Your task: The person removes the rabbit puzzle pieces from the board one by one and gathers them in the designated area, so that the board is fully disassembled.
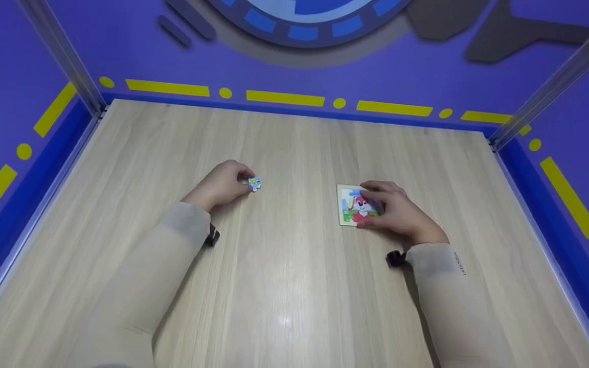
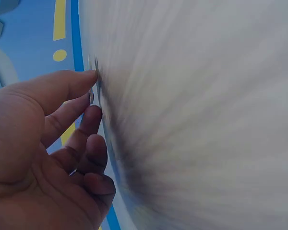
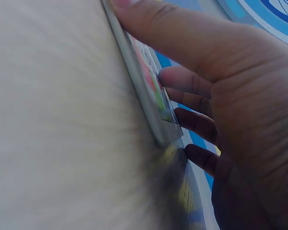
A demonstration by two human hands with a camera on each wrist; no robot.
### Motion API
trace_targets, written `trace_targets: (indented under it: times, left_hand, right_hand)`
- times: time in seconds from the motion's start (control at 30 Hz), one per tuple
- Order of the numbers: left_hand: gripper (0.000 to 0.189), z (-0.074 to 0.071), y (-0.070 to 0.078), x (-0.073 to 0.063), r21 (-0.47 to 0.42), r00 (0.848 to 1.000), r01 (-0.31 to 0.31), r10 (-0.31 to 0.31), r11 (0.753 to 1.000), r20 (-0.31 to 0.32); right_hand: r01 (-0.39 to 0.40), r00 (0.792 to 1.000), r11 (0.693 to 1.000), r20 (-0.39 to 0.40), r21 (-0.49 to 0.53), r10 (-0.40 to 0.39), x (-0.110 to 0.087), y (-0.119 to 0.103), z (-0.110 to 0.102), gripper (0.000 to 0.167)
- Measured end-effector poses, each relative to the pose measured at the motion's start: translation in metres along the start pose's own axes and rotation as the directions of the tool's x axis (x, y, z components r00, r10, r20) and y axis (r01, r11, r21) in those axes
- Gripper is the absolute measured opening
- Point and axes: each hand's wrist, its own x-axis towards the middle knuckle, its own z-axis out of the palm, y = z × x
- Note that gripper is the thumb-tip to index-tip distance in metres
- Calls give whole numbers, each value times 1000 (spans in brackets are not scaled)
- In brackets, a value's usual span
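Observation:
A small jigsaw puzzle piece (image 1: 254, 184), mostly light blue with a bit of yellow, is at the fingertips of my left hand (image 1: 223, 185). Thumb and fingers pinch it at or just above the table; in the left wrist view only its thin edge shows. To the right lies a square puzzle board (image 1: 346, 208) with a pale rim and a picture of a red and white cartoon animal. My right hand (image 1: 397, 212) grips this board (image 3: 146, 103), thumb on the near edge and fingers at the far one. That hand covers the board's right part.
The light wood-grain table (image 1: 284, 286) stretches around both hands. Blue-purple walls (image 1: 284, 76) with yellow dashes enclose its back and sides, with metal posts (image 1: 555, 87) at the corners. Small black devices (image 1: 395, 259) sit at both wrists.

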Motion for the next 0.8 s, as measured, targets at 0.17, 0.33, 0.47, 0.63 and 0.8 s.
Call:
trace_targets:
  times: [0.17, 0.33, 0.47, 0.63, 0.8]
  left_hand:
    - [38, -1, -1, 0, 23, 1000, 2, -2, 1000, -7]
    - [39, -2, -3, 0, 44, 1000, 8, -9, 999, 8]
    - [41, -3, -4, -1, 54, 1000, 2, -3, 999, 9]
    - [43, -2, 0, -4, 21, 1000, -6, 6, 1000, -19]
    - [44, 4, 13, -7, -47, 999, -36, 35, 998, -34]
  right_hand:
    - [-2, 1000, 1000, 4, -3, 2, 1, 0, -1, 95]
    - [0, 1000, 1000, 4, -11, 0, 2, -1, 0, 94]
    - [11, 1000, 1000, -6, -20, -11, 3, -2, 1, 92]
    - [23, 1000, 999, -10, -28, -23, 3, -1, 1, 92]
    - [55, 998, 998, -24, -43, -56, 0, 3, 1, 87]
